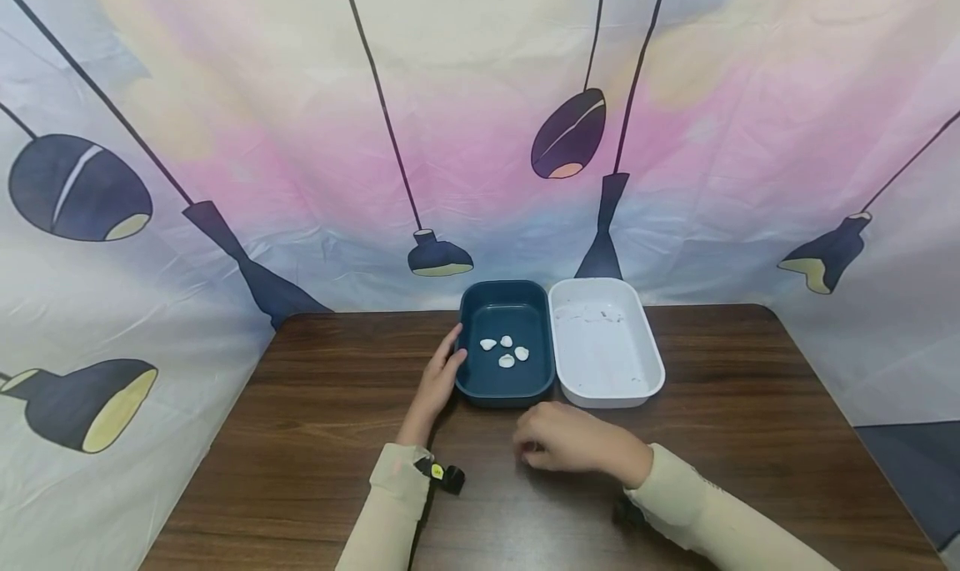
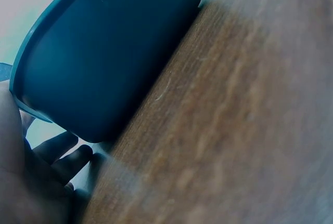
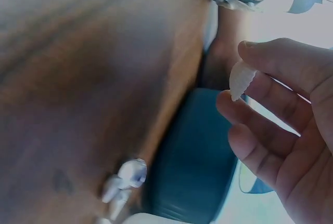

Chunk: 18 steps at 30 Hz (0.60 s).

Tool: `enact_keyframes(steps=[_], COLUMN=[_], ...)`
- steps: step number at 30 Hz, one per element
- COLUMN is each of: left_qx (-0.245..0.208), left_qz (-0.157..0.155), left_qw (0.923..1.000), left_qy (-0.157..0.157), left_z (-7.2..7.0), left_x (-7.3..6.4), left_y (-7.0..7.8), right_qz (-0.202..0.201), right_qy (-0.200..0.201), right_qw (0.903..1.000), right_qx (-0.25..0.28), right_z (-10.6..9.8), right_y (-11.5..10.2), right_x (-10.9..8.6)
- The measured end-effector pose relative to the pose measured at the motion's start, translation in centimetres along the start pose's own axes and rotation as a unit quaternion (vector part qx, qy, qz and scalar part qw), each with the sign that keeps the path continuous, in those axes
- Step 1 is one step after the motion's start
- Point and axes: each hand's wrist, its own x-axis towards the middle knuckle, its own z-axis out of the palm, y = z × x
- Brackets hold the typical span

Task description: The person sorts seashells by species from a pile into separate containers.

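Between the thumb and fingers of my right hand (image 1: 577,442) a small white seashell (image 3: 241,80) is pinched, seen in the right wrist view; the head view hides it. This hand is above the table, in front of the two trays. My left hand (image 1: 438,379) holds the left side of the dark teal tray (image 1: 504,398), its thumb at the rim and its fingers along the outer wall. Several white shells (image 1: 506,360) lie inside that tray. More white shells (image 3: 132,172) rest on the table in the right wrist view, partly blurred.
A white tray (image 1: 607,346) stands against the teal one's right side, with small dark specks inside. Both are at the back edge of the brown wooden table (image 1: 337,438). Behind hangs a cloth (image 1: 487,154) printed with lamps.
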Motion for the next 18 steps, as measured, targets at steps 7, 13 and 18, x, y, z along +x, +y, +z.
enact_keyframes(steps=[7, 13, 18], left_qx=[0.001, 0.005, 0.009], left_qz=[-0.001, -0.008, -0.008], left_qw=[1.0, 0.9999, 0.9999], left_qy=[0.002, 0.005, 0.002], left_z=[0.0, 0.0, 0.0], left_x=[-0.1, -0.1, -0.1], left_y=[0.1, 0.2, 0.2], right_qz=[-0.009, -0.01, -0.006], right_qy=[0.036, 0.069, 0.09], right_qw=[0.9993, 0.9975, 0.9959], right_qx=[0.002, 0.004, 0.001], right_z=[-1.8, -2.7, -2.8], right_y=[-0.2, 0.0, 0.3], right_x=[0.6, 1.5, 2.3])
